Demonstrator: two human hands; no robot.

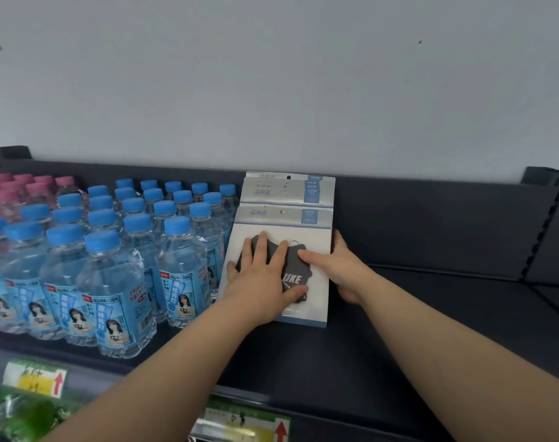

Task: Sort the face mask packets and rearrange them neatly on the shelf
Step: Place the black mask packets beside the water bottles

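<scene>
alignment step in hand: front mask packet (313, 311) lies on the shelf (431, 314) beside the soda bottles (118, 282), overlapping the rear packets (284, 189). left hand (262, 279) presses it flat, fingers (262, 247) spread; right hand (339, 269) pinches its right edge. next move likely calls for squaring its edges with the stack.

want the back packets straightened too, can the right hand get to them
Probably yes: the right hand holds the front packet, and the back packets lie just beyond it, nothing between.
</scene>
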